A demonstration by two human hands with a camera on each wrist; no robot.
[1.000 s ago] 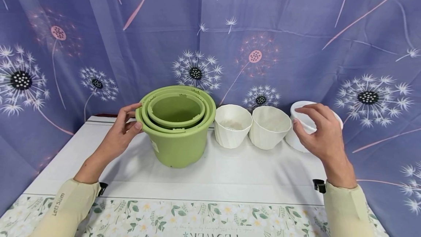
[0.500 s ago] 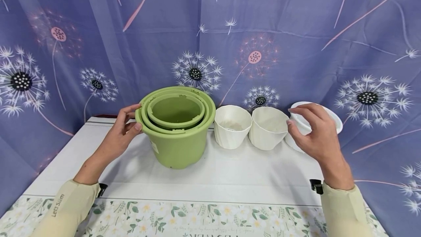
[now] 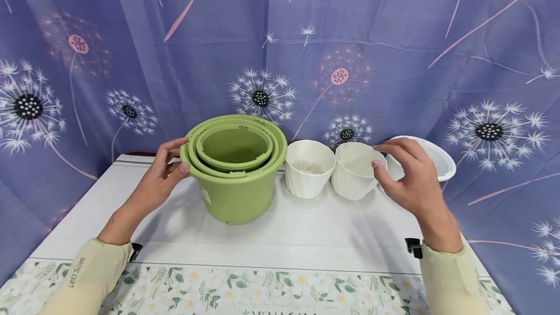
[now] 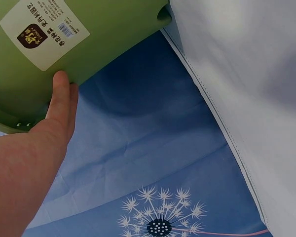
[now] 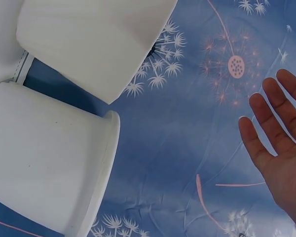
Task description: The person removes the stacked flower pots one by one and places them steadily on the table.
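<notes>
On the left of the head view stands a stack of nested green flowerpots. My left hand holds the outer pot's rim, thumb near the top and fingers against the side under it. In the left wrist view, two fingers touch the green wall below a white label. My right hand hovers over the white pots with fingers loosely bent, holding nothing. Nearest it are a faceted white flowerpot and a smooth white flowerpot with a rounded rim, partly hidden behind the hand in the head view.
Another faceted white flowerpot stands between the green stack and its twin, with pale residue inside. A white cloth with a floral front band covers the table. A blue dandelion-print curtain hangs close behind the pots.
My right hand has moved left, from over the smooth white pot to beside the faceted one, exposing more of the smooth pot's rim. The left hand and green stack stay put.
</notes>
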